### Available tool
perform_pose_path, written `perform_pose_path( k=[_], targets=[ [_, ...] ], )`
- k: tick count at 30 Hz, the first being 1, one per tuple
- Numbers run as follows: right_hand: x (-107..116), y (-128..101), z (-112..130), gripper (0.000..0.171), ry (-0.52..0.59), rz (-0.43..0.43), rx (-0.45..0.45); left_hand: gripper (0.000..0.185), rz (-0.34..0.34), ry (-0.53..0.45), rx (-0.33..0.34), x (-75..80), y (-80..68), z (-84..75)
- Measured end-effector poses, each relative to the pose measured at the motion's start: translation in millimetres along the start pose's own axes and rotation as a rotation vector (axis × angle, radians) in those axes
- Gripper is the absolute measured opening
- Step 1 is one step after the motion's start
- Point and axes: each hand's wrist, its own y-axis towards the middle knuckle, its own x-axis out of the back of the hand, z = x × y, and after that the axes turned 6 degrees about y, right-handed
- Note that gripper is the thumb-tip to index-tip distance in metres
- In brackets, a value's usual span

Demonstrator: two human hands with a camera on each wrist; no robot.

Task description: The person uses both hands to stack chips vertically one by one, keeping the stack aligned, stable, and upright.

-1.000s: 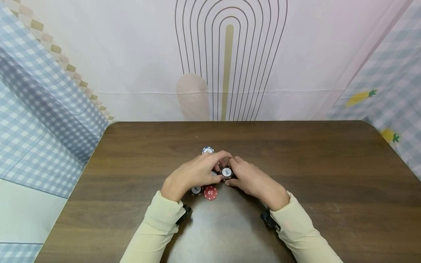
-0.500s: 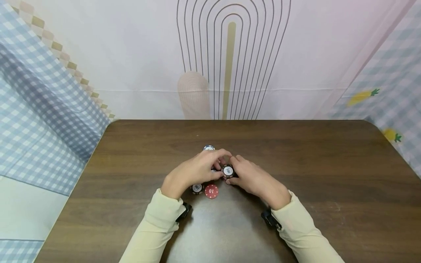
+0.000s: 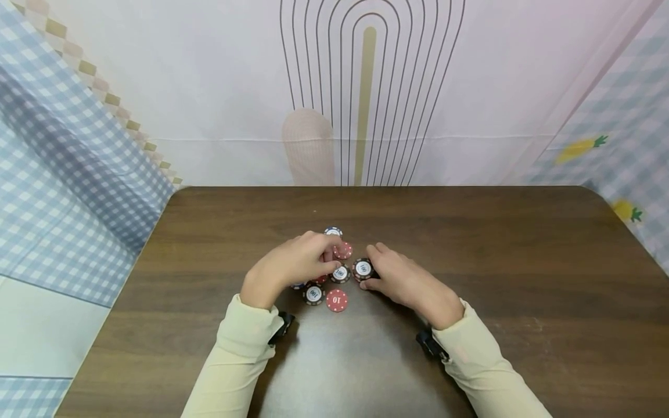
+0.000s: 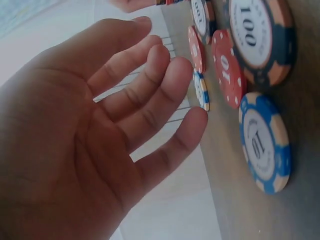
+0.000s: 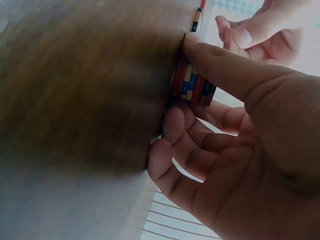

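My right hand [image 3: 410, 285] holds a short stack of poker chips [image 3: 363, 269] between thumb and fingers. Red, blue and black edges of this stack [image 5: 192, 85] show in the right wrist view, low on the table. To its left, my left hand [image 3: 290, 264] hovers over loose chips with relaxed fingers and nothing in its grasp. Under and beside its fingertips lie a black 100 chip [image 3: 340, 274] and a red chip [image 3: 343, 251]. The left wrist view shows a blue 10 chip [image 4: 264, 145] and a red 10 chip [image 4: 227, 70] below the palm.
Nearer the person lie another black 100 chip [image 3: 313, 294] and a red 10 chip [image 3: 337, 301]. A blue-edged chip [image 3: 333, 231] sits farther back. The brown wooden table [image 3: 496, 249] ends at a white patterned cloth [image 3: 219, 87], with checked cloth at both sides.
My left hand has moved left, away from the stack, uncovering a black chip and a red chip. The right hand stays at the stack.
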Motion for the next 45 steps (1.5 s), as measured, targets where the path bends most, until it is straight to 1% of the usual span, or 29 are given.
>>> perform_pose_path(
  k=[4, 8, 14, 20, 25, 30, 32, 36, 38, 42, 45],
  targets=[
    [0.0, -0.8, -0.2, 0.041, 0.015, -0.005, 0.006, 0.02, 0.024, 0.022, 0.065, 3.9, -3.2, 1.6],
    [-0.4, -2.0, -0.2, 0.044, 0.03, -0.009, 0.013, 0.024, 0.032, 0.075, 0.126, 7.2, -5.3, 2.5],
    [0.1, -1.9, -0.3, 0.039, 0.018, -0.02, 0.026, 0.027, 0.056, 0.146, 0.211, 9.3, -8.4, 2.2],
    [-0.8, -1.4, -1.6, 0.041, 0.002, -0.02, 0.021, 0.032, 0.093, 0.204, 0.275, 6.1, -6.5, 1.4],
    [-0.6, -1.0, -1.6, 0.045, -0.001, -0.021, 0.02, 0.037, 0.107, 0.247, 0.319, 4.4, -4.8, -1.4],
    [-1.1, -1.5, -1.5, 0.047, 0.005, -0.013, 0.013, 0.037, 0.124, 0.273, 0.354, 4.5, -5.5, -4.1],
    [-1.0, -1.0, -1.2, 0.044, 0.009, -0.014, 0.015, 0.037, 0.128, 0.278, 0.365, 5.0, -5.3, -5.4],
    [-0.8, -0.4, -1.0, 0.04, 0.014, -0.012, 0.015, 0.029, 0.146, 0.277, 0.384, 4.1, -4.3, -7.1],
    [-1.2, -0.1, -0.6, 0.039, 0.017, -0.004, 0.009, 0.03, 0.156, 0.269, 0.387, 3.3, -4.6, -7.7],
    [-1.3, 0.0, -0.3, 0.04, 0.018, 0.003, -0.003, 0.04, 0.152, 0.258, 0.374, 1.2, -4.7, -7.2],
    [-1.5, -0.4, -0.3, 0.039, 0.014, 0.003, -0.004, 0.041, 0.138, 0.27, 0.348, -1.2, -4.2, -5.6]
  ],
)
